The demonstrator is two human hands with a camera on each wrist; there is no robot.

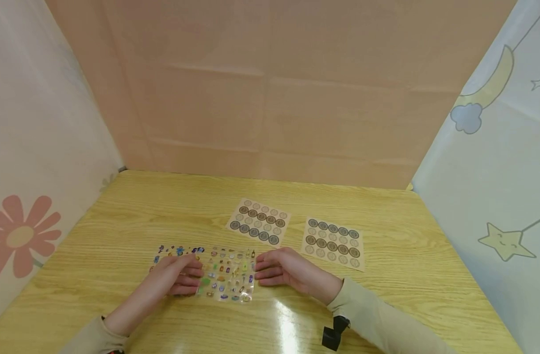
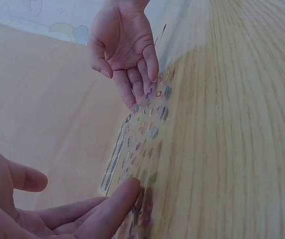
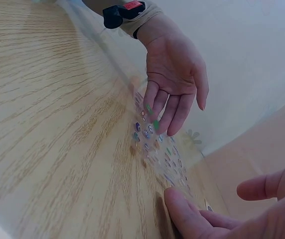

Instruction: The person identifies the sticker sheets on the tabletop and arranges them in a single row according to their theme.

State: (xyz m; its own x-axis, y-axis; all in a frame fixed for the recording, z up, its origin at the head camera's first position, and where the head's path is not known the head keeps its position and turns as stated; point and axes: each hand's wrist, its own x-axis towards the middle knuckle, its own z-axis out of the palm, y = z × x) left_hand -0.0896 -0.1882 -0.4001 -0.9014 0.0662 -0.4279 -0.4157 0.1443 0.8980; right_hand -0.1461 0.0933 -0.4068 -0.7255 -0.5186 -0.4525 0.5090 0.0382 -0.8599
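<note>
On the desk [image 1: 119, 216], the left hand [image 1: 167, 278] and right hand [image 1: 292, 269] stand apart, fingers loosely extended and gripping nothing, with the clear sticker sheet [image 1: 227, 282] flat between them, long axis unclear, right fingertips at its right edge, left ones by its left, neither clearly nearer.

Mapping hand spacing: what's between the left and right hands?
A clear sheet with small colourful designs, between left hand and right hand; head view shows it.
</note>
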